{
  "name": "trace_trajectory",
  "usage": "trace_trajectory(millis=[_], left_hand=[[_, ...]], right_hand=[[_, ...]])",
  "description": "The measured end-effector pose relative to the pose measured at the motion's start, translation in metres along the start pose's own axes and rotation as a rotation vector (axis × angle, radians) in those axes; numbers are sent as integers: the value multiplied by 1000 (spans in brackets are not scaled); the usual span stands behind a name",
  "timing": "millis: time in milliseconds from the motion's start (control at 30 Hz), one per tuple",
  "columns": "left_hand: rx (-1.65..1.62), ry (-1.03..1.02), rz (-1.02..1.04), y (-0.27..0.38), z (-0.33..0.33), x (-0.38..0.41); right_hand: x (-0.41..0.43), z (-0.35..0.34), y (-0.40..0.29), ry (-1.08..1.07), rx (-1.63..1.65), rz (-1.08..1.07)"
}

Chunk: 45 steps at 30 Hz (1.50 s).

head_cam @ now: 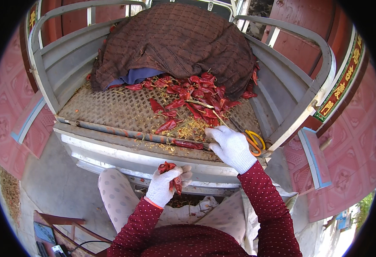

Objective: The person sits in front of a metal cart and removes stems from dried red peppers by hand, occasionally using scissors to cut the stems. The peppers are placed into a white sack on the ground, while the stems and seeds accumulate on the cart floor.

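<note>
My left hand [166, 183], in a white knit glove, is closed around dried red chili peppers [166, 167] in front of the truck bed's edge. Over that edge, my gloved right hand [231, 146] has its thumb and fingers apart; its palm is hidden. A long dark-red chili pepper [188, 144] lies along the edge, just left of its fingertips. Scissors with yellow and orange handles [255, 141] rest beside this hand on its right. Beyond it, a loose heap of red chili peppers [204, 93] spreads across the bed among scattered yellow seeds [191, 127].
A brown checked cloth [178, 41] covers a large mound on the textured metal bed [111, 106]. Metal side rails [290, 64] flank it. A cloth sack [204, 205] with plant scraps lies between my knees. At lower left stands a wooden chair [59, 221] bearing small devices.
</note>
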<state>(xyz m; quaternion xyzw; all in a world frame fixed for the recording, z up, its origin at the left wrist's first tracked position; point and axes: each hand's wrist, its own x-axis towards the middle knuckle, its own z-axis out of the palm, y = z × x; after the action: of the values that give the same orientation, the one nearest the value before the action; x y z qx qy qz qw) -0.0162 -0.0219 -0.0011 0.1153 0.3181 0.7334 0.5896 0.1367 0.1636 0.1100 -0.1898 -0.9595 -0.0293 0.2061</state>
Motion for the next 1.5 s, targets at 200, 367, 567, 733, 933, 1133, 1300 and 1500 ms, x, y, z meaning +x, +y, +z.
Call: trace_trajectory(millis=[200, 367, 567, 733, 933, 1133, 1300, 1500], left_hand=[[-85, -63, -63, -14, -10, 12], [-150, -50, -58, -24, -7, 16], [-187, -104, 7, -26, -16, 27], [-228, -135, 13, -28, -15, 29], [-223, -99, 10, -28, -14, 32], [-245, -94, -4, -26, -9, 29], [-303, -117, -51, -28, -10, 30], [23, -58, 18, -4, -4, 9]], right_hand=[[-7, -5, 3, -91, -96, -2], [-6, 3, 7, -36, -131, -108], [11, -1, 8, -50, -133, -348], [24, 0, 6, -145, -206, -484], [42, 8, 7, -201, -206, -588], [51, 20, 13, -232, -212, -647], [50, 28, 14, -202, -189, -636], [45, 36, 17, -148, -162, -579]])
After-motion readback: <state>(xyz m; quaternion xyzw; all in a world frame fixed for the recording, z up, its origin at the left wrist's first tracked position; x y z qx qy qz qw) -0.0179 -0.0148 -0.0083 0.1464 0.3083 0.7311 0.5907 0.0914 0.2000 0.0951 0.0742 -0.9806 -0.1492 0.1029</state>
